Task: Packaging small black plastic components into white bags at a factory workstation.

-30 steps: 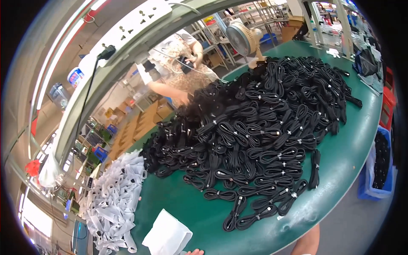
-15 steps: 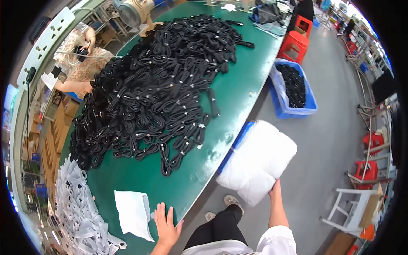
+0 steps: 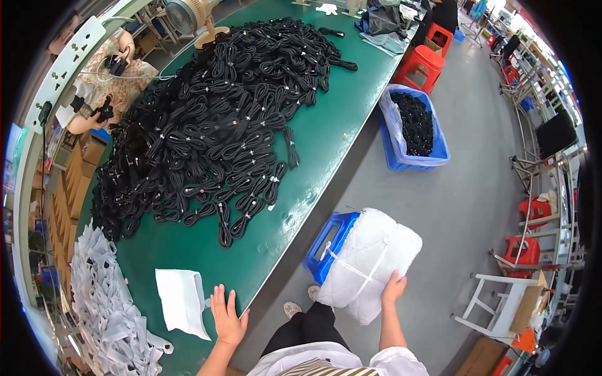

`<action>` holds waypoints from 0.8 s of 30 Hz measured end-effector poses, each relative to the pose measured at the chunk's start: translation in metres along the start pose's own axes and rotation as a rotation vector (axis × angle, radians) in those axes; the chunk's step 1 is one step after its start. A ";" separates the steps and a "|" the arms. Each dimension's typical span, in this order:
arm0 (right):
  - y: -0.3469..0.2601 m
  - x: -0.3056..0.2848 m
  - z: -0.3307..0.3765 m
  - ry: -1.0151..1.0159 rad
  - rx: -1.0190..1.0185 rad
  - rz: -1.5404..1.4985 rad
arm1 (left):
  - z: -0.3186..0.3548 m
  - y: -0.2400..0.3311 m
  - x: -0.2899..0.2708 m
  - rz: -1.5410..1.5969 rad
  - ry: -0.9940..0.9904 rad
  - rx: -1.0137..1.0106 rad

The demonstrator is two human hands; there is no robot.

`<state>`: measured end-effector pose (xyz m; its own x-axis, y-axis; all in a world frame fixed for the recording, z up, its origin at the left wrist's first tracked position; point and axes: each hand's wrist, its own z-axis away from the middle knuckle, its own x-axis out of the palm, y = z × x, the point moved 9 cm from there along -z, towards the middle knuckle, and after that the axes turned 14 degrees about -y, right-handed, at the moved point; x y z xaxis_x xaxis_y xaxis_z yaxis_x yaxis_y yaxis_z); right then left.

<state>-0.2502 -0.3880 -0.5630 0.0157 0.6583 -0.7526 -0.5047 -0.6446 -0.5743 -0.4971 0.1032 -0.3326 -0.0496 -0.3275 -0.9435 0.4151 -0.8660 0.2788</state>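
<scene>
My left hand (image 3: 227,318) lies flat on the near edge of the green table (image 3: 276,219), fingers spread, holding nothing. Beside it rests a folded white sheet (image 3: 182,302). Below the table edge on the right, my right hand (image 3: 394,289) grips the lower right side of a white padded cushion (image 3: 375,254). White straps cross the cushion, which sits against a blue plastic stool (image 3: 325,249); part of the stool is hidden under it. A large heap of coiled black cables (image 3: 200,135) covers much of the table.
Pale grey strips (image 3: 110,301) pile up at the table's near left. A blue crate (image 3: 417,164) of black items stands on the floor beyond the stool, with red stools (image 3: 421,67) behind it. Across the table, a co-worker's hand (image 3: 103,113) holds something black. A fan (image 3: 188,15) stands at the far left.
The cushion has tilted and shifted slightly left and down with my right hand, exposing its straps and more of the blue stool. The co-worker's hand has lifted a black item. My left hand stays flat.
</scene>
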 end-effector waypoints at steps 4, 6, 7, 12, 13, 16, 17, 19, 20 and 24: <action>-0.025 0.019 -0.006 0.040 -0.137 -0.033 | 0.007 -0.006 -0.015 -0.039 0.041 -0.035; 0.009 0.012 -0.033 -0.232 -0.104 0.307 | 0.004 -0.002 -0.014 0.020 -0.017 -0.055; 0.013 0.001 -0.051 -0.269 -0.112 0.196 | 0.001 -0.001 -0.007 0.030 -0.035 -0.032; -0.186 0.006 0.118 -0.543 -1.054 0.572 | 0.021 -0.008 0.005 0.042 0.024 -0.067; -0.184 0.037 0.144 -0.705 -1.207 0.702 | 0.021 -0.002 0.004 0.102 -0.018 -0.032; -0.110 0.151 0.177 -1.043 -1.483 1.201 | 0.019 -0.002 -0.001 0.112 -0.006 -0.028; -0.100 0.173 0.175 -1.031 -1.505 1.205 | 0.020 -0.002 -0.001 0.127 -0.023 -0.024; -0.091 0.204 0.170 -1.032 -1.572 1.167 | 0.018 -0.002 -0.003 0.124 -0.003 -0.024; -0.089 0.211 0.166 -1.037 -1.600 1.149 | 0.018 -0.002 -0.003 0.122 -0.004 -0.019; -0.141 0.197 0.212 -1.253 -1.647 1.566 | 0.025 -0.015 0.003 0.141 -0.016 -0.051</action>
<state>-0.3586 -0.0850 -0.5623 -0.0505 -0.8178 -0.5732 0.9680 0.1011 -0.2296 -0.5262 0.1054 -0.3355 -0.0019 -0.4505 -0.8928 0.4649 -0.7908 0.3980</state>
